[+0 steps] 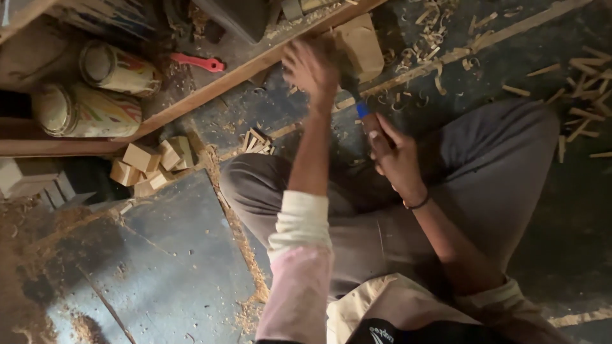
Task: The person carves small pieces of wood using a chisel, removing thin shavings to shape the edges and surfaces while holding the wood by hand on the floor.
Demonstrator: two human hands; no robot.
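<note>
I sit cross-legged on a dusty workshop floor. My left hand (311, 67) is raised and blurred, close to a pale wooden block (359, 44) that lies by a long plank; whether it grips the block or a dark tool beside it is unclear. My right hand (394, 155) sits lower, over my knee, closed around a slim tool with a blue handle (361, 109) that points up toward the block. A dark band circles my right wrist.
Two paint-stained tins (95, 95) lie on a wooden shelf at the left, with a red-handled tool (199, 62) next to them. Small wood offcuts (150, 165) pile below. Shavings and chips (574, 95) litter the right floor. A dusty metal sheet (159, 267) covers the lower left.
</note>
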